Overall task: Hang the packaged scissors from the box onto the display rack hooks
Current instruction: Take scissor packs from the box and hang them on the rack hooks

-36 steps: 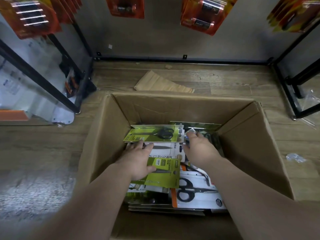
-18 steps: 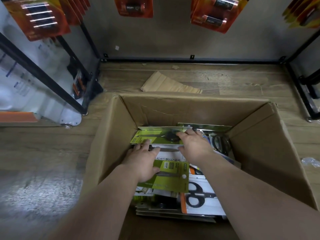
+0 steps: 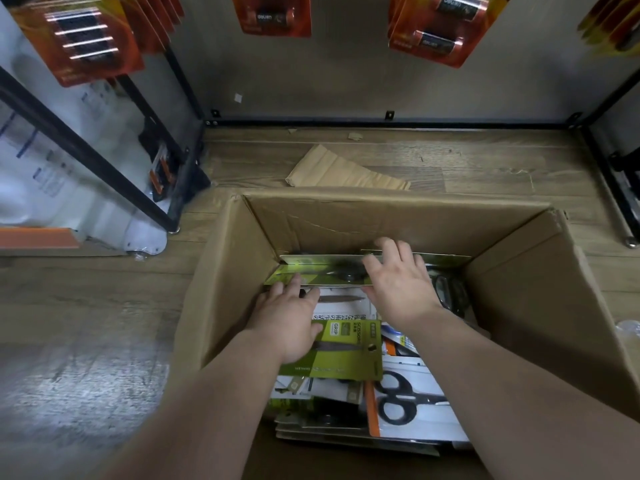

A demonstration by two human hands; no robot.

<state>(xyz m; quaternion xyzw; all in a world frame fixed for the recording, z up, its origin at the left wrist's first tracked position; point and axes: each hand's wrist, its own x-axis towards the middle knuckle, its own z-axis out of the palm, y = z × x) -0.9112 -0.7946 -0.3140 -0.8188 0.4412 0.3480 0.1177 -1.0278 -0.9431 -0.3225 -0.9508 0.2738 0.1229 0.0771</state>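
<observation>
An open cardboard box [image 3: 221, 282] on the floor holds several packaged scissors. A green pack with black-handled scissors [image 3: 322, 271] leans at the far end of the box. My left hand [image 3: 287, 320] lies flat below it, fingertips at its lower edge, palm over another green scissors pack [image 3: 346, 355]. My right hand [image 3: 398, 282] spreads over the right end of the leaning green pack, fingers apart and reaching past its top edge. White and orange packs with black scissors [image 3: 408, 407] lie nearer me. No rack hooks for scissors show.
Orange battery packs [image 3: 273, 15] hang above the far wall. A black rack frame [image 3: 173, 188] stands left, another black frame [image 3: 616, 181] right. A flat brown cardboard piece [image 3: 339, 171] lies on the wooden floor behind the box.
My right hand has slid forward and up over the leaning green pack. That pack has tipped more upright. My left hand has stayed near its lower edge.
</observation>
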